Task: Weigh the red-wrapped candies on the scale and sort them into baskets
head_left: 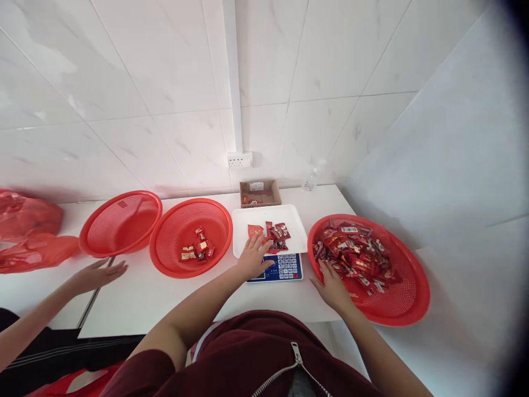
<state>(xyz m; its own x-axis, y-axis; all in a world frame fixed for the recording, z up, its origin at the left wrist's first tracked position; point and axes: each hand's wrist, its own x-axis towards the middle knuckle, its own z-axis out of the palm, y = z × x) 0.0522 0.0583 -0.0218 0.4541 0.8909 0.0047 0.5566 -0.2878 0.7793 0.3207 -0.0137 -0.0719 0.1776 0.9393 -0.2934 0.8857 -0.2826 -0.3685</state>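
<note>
My left hand (253, 259) is open, palm down, over the front left edge of the white tray (243, 216) of a scale, its fingertips close to a few red-wrapped snack packets (279, 234). A small red packet (255, 230) lies just beyond those fingers. Below the tray shows the blue keypad (285, 269) of the scale. My right hand (334, 286) reaches over the near left rim of a red plastic basket (417, 298), fingers apart beside a heap of red snack packets (359, 253). I see nothing held in it.
A red basket (165, 259) with several packets stands left of the scale, another red basket (99, 231) beyond it. A co-worker's hand (97, 275) hovers near that one. Red plastic bags (33, 220) lie far left. Behind the scale are a cardboard box (268, 198) and clear bottle (312, 179).
</note>
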